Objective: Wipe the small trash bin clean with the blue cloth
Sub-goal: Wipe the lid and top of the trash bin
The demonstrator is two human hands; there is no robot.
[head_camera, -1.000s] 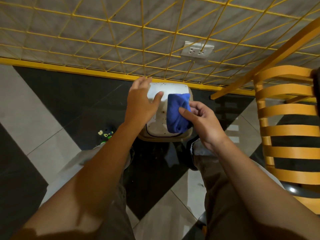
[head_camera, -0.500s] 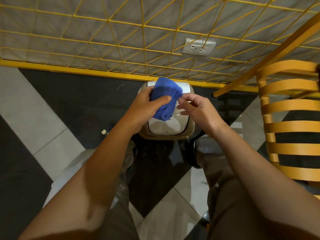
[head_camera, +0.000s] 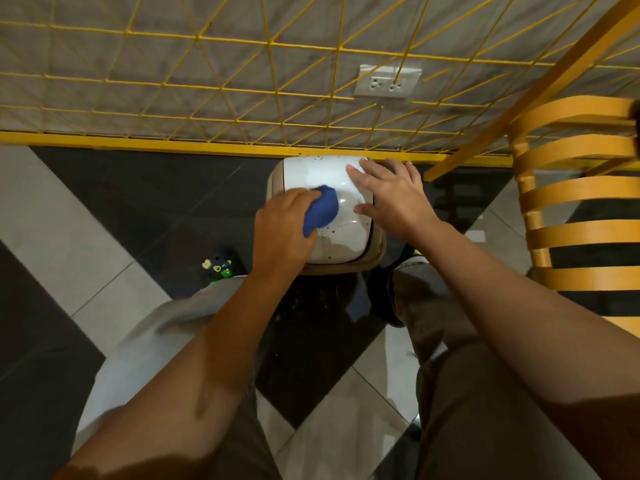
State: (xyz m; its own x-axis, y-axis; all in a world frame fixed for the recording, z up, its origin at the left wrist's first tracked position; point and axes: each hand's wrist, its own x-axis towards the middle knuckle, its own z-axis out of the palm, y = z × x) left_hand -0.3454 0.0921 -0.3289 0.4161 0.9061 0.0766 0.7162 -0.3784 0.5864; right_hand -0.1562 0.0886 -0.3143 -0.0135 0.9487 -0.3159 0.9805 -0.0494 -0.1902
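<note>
Left hand: my left hand (head_camera: 284, 230) is bunched around the blue cloth (head_camera: 322, 209), fingers curled over it, pressing it onto the bin's white lid.
Blue cloth: I see it wadded, poking out of the fist toward 2 o'clock, touching the lid left of centre.
Right hand: my right hand (head_camera: 391, 199) lies flat with fingers spread wide, holding nothing, palm down on the lid's right side, fingertips pointing to 11 o'clock.
Small trash bin: the small trash bin (head_camera: 329, 258) stands on the floor between my knees, at 12 o'clock from me, its far edge just beside the yellow base rail. I see dark specks on the white lid; a beige rim shows around it.
Wall: the yellow wire grid (head_camera: 207, 81) covers the grey wall beyond the bin; a wall socket (head_camera: 388, 83) sits at 1 o'clock from the bin.
Chair: a slatted yellow chair (head_camera: 581, 209) stands at 3 o'clock, apart from the bin.
Floor: black and pale tiles (head_camera: 69, 237); a dark shoe with green charms (head_camera: 220, 266) lies at 8 o'clock from the bin.
</note>
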